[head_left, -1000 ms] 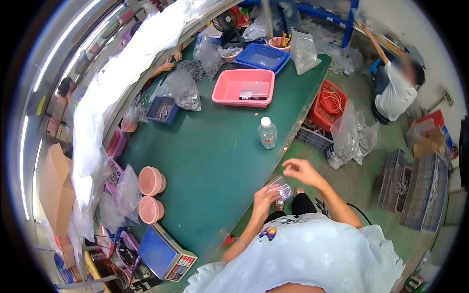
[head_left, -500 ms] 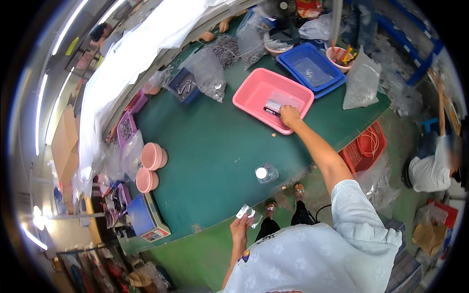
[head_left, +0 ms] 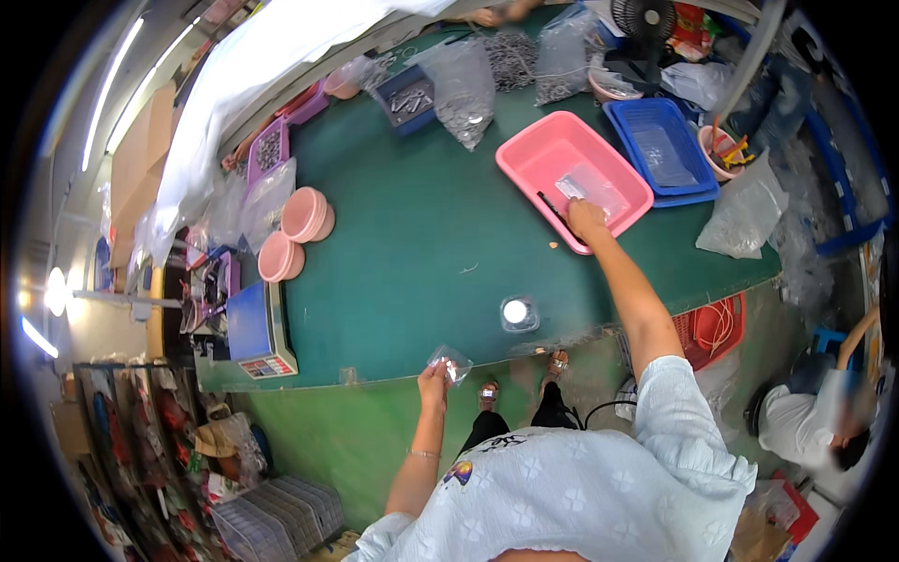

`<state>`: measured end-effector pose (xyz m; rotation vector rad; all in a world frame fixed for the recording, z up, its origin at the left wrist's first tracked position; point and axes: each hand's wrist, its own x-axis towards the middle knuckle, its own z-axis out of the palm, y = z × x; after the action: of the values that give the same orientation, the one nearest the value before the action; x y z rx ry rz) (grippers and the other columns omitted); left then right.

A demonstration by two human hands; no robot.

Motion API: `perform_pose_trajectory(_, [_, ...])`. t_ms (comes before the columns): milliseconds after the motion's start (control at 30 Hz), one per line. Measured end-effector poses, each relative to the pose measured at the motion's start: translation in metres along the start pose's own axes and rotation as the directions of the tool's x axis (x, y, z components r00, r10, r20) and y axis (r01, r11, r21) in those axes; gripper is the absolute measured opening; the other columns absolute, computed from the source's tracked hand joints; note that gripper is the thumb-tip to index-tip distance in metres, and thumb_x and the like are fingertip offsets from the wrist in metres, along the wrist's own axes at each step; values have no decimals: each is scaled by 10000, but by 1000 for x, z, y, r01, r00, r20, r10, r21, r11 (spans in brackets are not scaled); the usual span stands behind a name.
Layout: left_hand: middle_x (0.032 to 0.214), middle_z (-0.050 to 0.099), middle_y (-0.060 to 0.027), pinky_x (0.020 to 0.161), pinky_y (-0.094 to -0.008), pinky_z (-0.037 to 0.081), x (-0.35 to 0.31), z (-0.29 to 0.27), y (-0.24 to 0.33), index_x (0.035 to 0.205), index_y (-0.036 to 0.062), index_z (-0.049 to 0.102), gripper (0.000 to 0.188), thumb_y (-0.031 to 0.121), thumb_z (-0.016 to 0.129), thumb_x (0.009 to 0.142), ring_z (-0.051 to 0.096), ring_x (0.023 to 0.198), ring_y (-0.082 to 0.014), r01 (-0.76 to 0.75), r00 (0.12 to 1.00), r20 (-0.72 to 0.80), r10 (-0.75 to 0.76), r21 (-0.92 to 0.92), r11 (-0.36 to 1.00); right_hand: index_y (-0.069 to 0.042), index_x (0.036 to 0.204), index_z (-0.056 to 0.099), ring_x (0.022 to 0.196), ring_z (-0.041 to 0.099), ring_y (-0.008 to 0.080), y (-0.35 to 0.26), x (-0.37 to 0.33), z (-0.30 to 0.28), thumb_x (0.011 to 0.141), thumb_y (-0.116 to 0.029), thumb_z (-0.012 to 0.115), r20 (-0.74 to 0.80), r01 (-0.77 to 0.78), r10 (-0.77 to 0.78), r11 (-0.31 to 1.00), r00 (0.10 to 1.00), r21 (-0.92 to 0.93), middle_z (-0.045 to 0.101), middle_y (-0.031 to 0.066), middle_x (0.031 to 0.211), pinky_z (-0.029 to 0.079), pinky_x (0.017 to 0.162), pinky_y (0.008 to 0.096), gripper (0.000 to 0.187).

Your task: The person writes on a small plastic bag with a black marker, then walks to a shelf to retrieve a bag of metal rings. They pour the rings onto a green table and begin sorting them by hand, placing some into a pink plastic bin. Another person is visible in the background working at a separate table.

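My left hand [head_left: 434, 386] is closed on a small clear plastic bag [head_left: 453, 363], held over the table's near edge. What the bag contains, if anything, is too small to make out. Inside the pink plastic tray [head_left: 531, 140], my right hand [head_left: 586, 220] reaches down near the front wall with its fingers curled. Clear plastic bags [head_left: 599, 184] lie on the tray floor by its fingertips, and a black marker pen [head_left: 552, 209] is left of it. Whatever those fingers grip is hidden. A clear bottle with a white cap [head_left: 517, 314] stands between my arms on the green table [head_left: 403, 244].
Blue trays [head_left: 655, 140] and a tool-filled pink tub [head_left: 719, 155] stand right of the pink tray. Stacked pink tubs [head_left: 307, 215] and a scale [head_left: 251, 328] are at left. Bags of metal parts [head_left: 459, 94] and a fan [head_left: 642, 19] line the back. Another person [head_left: 810, 412] is at far right.
The view has shifted. My left hand with the small bag has come up to the table's edge. My right hand stays in the pink tray, now apart from most of the marker pen.
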<state>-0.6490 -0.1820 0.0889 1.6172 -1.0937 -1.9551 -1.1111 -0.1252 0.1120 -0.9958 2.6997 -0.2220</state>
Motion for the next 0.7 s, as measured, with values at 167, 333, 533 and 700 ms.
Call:
perform_pose_trajectory(167, [909, 636, -64, 651, -258, 509, 39, -18, 9, 1035, -7, 587, 183, 64, 533, 875, 608, 768, -127, -12, 1000, 17, 12, -32, 999, 25, 893, 637, 907, 609, 366, 13, 28, 20, 746, -219, 619, 74, 61, -74, 984, 995, 167, 627, 240, 940, 481, 778, 440, 286])
perform_pose_trajectory(333, [884, 629, -65, 642, -243, 513, 71, -47, 29, 1055, -37, 569, 215, 32, 542, 852, 606, 761, -128, -45, 999, 19, 45, -1, 999, 58, 840, 651, 841, 639, 355, -8, 25, -18, 642, -227, 661, 128, -20, 21, 1000, 992, -13, 631, 267, 856, 497, 716, 430, 347])
perform_pose_trajectory(533, [837, 638, -85, 614, -252, 513, 125, -64, 53, 1093, -59, 527, 291, -16, 573, 809, 619, 759, -145, -140, 979, 173, 109, 175, 975, 37, 963, 599, 674, 594, 226, 20, -47, -136, 771, -244, 583, -569, 57, 137, 949, 811, 310, 630, 137, 771, 473, 632, 333, 340])
perform_pose_trajectory(700, [908, 586, -139, 608, -266, 506, 115, -73, 77, 1146, -61, 463, 436, -35, 638, 748, 620, 763, -190, -343, 936, 123, 329, 518, 784, -36, 908, 470, 557, 448, 76, -136, -199, -174, 797, -62, 559, -642, 598, 231, 237, 731, 766, 507, 101, 867, 295, 425, 164, 144])
